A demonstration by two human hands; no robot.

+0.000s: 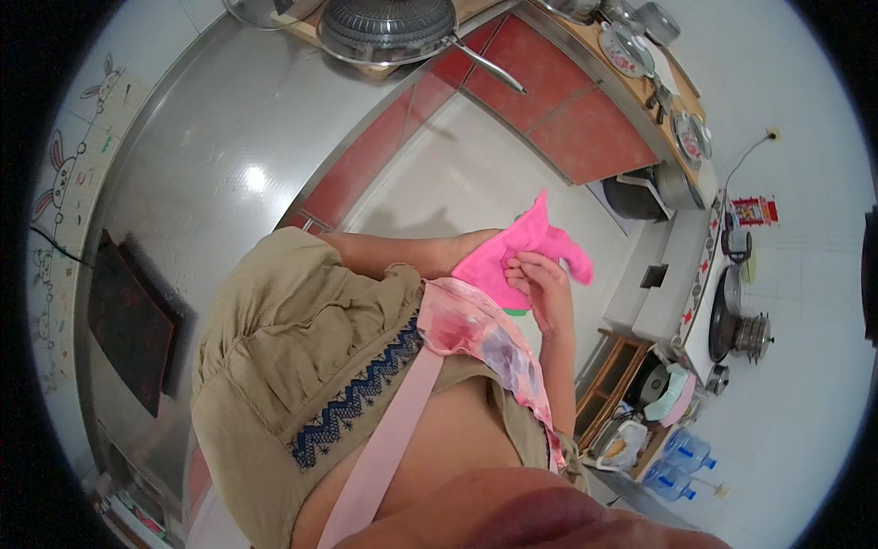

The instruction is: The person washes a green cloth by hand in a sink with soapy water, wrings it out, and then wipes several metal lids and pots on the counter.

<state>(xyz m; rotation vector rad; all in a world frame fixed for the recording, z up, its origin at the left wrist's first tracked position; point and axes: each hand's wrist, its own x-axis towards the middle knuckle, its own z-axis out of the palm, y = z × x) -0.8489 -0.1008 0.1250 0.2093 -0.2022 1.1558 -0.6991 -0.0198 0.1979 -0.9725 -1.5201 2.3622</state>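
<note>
A bright pink cloth (495, 264) is held up in front of my chest, above the floor. It covers most of my left hand (472, 248), so only the wrist and the base of the hand show. Curled fingers of my right hand (547, 291) grip the cloth near its middle, and a bunched end hangs out past them. Under the cloth a green edge (516, 312) peeks out. What it belongs to is hidden, and whether my left fingers hold it is out of sight. A pink floral apron (459, 316) hangs just below the cloth.
At left runs a stainless steel counter (226, 123) carrying a dark flat panel (130, 322). A lidded pan (387, 31) juts its handle over the edge. Red cabinets (528, 68) stand ahead. A stove counter (699, 295) with a wok (724, 316) and water bottles (675, 463) are at right.
</note>
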